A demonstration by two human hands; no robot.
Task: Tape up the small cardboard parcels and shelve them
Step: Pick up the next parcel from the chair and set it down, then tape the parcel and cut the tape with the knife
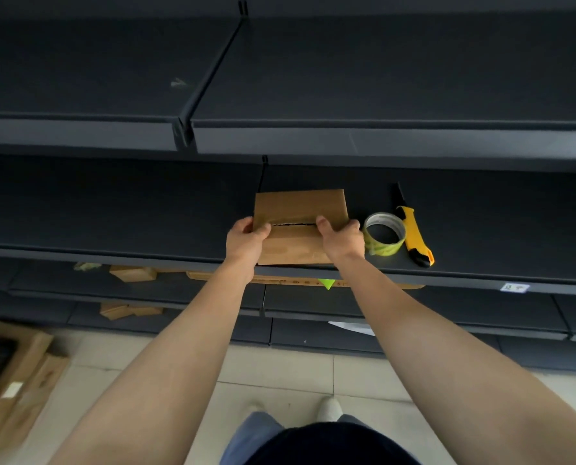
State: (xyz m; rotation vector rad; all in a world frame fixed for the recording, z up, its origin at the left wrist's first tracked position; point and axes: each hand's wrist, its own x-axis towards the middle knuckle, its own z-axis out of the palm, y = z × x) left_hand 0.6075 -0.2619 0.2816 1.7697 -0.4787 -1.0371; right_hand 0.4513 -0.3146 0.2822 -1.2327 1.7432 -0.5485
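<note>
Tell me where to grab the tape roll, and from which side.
Pinch the tape roll by its near wall from above, fingers in the core, thumb outside: it lies flat on the shelf, hole up. The knife crowds its right, the right hand its left.

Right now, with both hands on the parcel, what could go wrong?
The flap seam gapes open; releasing the parcel to fetch the tape roll may let it spring wider.
The parcel sits at the front edge of the shelf; a push could tip it off.
Reaching for tape could knock the utility knife beside it.
</note>
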